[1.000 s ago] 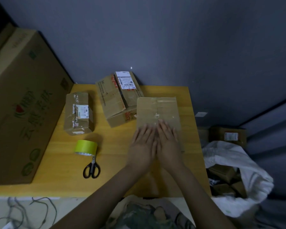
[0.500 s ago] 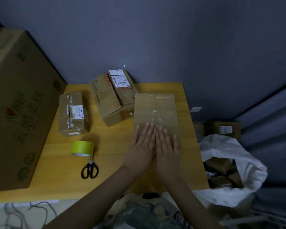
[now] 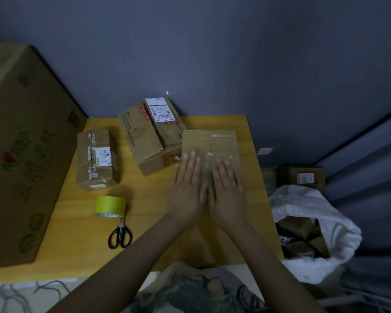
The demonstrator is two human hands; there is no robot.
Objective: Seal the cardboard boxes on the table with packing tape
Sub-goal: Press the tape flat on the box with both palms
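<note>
Left hand and right hand lie flat, fingers straight, pressing the flat box at the right of the bench; glossy tape already covers its seam, while the small box and labelled box probably still wait

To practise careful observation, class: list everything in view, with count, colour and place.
Wooden table: one, yellow, by wall.
Flat taped cardboard box: one, brown, table's right.
Small labelled cardboard box: one, brown, table's left.
Larger labelled cardboard box: one, brown, table's back.
Big printed carton: one, brown, along table's left.
Tape roll: one, lime, front left.
Scissors: one, black handles, beside roll.
Plastic bag of boxes: one, white, right of table.
Left hand: one, on flat box.
Right hand: one, beside it.
</note>
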